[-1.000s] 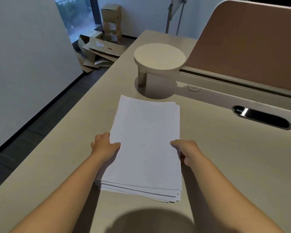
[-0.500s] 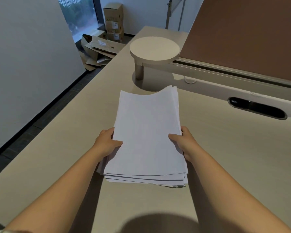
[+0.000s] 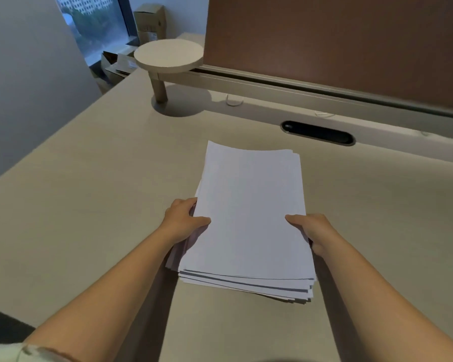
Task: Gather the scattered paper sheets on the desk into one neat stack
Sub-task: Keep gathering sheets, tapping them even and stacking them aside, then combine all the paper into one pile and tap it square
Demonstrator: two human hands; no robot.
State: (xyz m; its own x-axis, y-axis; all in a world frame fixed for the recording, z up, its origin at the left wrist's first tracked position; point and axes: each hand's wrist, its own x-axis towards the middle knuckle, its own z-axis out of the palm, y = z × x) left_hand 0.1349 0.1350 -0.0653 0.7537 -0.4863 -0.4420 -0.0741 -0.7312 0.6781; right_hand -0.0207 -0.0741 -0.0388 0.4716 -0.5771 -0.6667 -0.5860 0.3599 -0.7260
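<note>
A stack of white paper sheets [image 3: 249, 212] is held over the beige desk [image 3: 89, 205], near edge raised a little so the sheets fan apart there. My left hand [image 3: 183, 222] grips the stack's left edge, thumb on top and fingers beneath. My right hand [image 3: 311, 229] grips the right edge the same way. The near edges of the sheets are uneven, and several lower sheets stick out at the left behind my left hand.
A round raised shelf on a post [image 3: 168, 56] stands at the back left of the desk. A brown divider panel [image 3: 338, 43] runs along the back, with a black cable slot [image 3: 317, 133] in front of it. Cardboard boxes [image 3: 151, 22] lie on the floor beyond.
Both hands took hold of the stack's sides and lifted it off the desk. The stack has shifted right, away from the round shelf, and the view has turned with it.
</note>
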